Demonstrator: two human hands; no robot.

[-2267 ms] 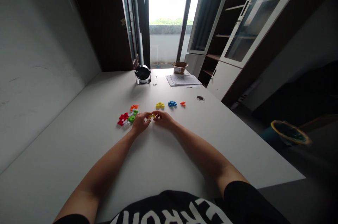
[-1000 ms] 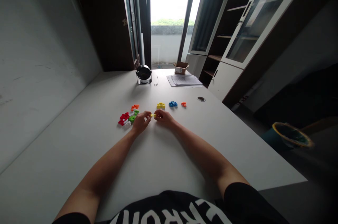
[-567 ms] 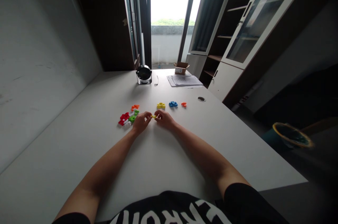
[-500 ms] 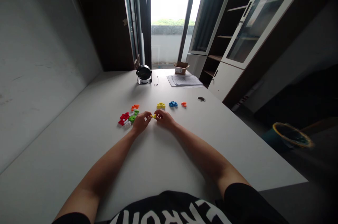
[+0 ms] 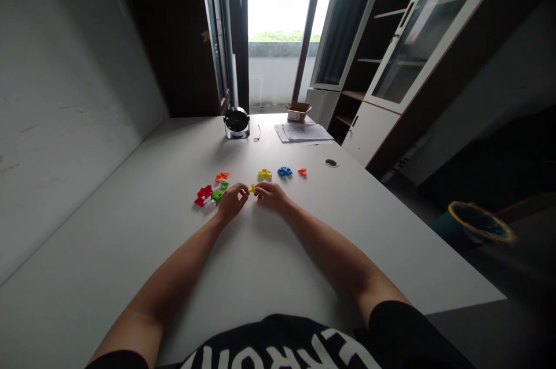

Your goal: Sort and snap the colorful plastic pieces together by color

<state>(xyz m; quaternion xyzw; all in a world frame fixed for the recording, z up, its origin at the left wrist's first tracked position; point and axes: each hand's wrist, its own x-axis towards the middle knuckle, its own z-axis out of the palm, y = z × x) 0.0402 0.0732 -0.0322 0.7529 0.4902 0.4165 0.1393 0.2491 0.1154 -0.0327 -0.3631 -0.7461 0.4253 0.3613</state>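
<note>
A small yellow piece (image 5: 252,189) is between the two hands, just above or on the white table (image 5: 252,265); which of the two I cannot tell. The left hand (image 5: 232,201) pinches its left end between thumb and finger, and the right hand (image 5: 271,194) pinches its right side with the fingertips. Just beyond the right hand lies a yellow block (image 5: 264,174), with a blue block (image 5: 285,171) to its right and a small orange piece (image 5: 302,172) farther right. Beside the left hand, on its left, green pieces (image 5: 218,196), white pieces (image 5: 209,205) and red pieces (image 5: 204,192) lie in a loose group, an orange block (image 5: 222,176) at its far side. Toward the far edge stand a round black device (image 5: 237,120) on the left and an open cardboard box (image 5: 296,115) on the right, behind papers (image 5: 304,132). A thin cord (image 5: 259,134) lies between the device and the papers.
</note>
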